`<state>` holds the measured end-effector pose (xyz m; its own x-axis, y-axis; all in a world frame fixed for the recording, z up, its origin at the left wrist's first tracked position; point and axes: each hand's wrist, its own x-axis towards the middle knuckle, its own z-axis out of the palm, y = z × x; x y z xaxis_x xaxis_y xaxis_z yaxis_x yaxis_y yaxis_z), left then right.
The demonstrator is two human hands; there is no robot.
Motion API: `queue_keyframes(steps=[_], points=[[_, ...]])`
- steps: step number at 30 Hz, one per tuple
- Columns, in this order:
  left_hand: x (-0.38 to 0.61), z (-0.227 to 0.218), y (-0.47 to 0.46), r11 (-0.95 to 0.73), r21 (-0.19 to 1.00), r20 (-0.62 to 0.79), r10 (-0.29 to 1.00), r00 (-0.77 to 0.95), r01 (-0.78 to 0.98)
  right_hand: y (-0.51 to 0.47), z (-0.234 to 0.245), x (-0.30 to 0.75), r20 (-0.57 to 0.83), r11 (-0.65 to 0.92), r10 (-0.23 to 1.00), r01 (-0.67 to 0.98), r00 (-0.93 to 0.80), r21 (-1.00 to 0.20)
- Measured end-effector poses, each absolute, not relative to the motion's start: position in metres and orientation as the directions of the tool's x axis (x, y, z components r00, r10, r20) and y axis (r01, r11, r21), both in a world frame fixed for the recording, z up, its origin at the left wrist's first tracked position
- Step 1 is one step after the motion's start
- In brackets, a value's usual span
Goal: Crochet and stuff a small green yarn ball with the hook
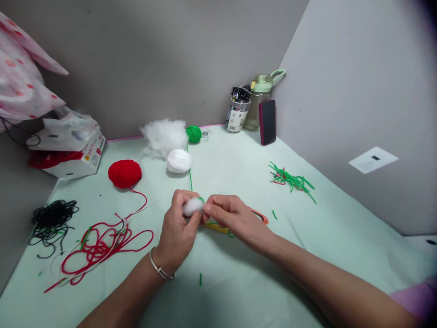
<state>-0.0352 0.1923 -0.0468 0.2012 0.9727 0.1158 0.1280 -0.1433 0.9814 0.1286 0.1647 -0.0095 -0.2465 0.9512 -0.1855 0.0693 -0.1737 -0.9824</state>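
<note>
My left hand point(179, 230) is closed round a small wad of white fluffy stuffing point(193, 207), with a bit of green showing at its upper edge. From the right, the pinched fingers of my right hand point(235, 218) press against the stuffing's right side. What lies beneath the wad is hidden by my fingers. A yellow strip-like thing point(218, 228) shows under my hands, its kind unclear. An orange loop handle point(262, 216) sticks out behind my right hand. Green yarn point(190, 180) runs from the green yarn ball point(194, 134) down to my hands.
Farther back lie loose stuffing point(164, 136), a white yarn ball point(179, 161) and a red yarn ball point(124, 173). Tangled red yarn point(99, 248) and black yarn point(54, 216) spread at left. Green scraps point(292, 180), a phone point(267, 122), pen cup point(238, 116) and bottle point(254, 107) stand right.
</note>
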Motion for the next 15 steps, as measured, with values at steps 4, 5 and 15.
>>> queue_keyframes(steps=[4,5,15], points=[[-0.034,-0.043,0.187,-0.170,0.979,0.141,0.964,0.225,0.116,0.169,-0.008,0.130,-0.224,-0.222,0.957,0.031,-0.186,-0.975],[-0.034,-0.040,0.186,-0.162,0.981,0.132,0.961,0.243,0.109,0.169,-0.008,0.131,-0.222,-0.214,0.963,0.063,-0.154,-0.975],[-0.046,-0.024,0.200,0.113,0.986,-0.049,0.896,0.440,-0.120,0.166,-0.004,0.142,-0.067,-0.015,0.988,0.341,-0.141,-0.940]])
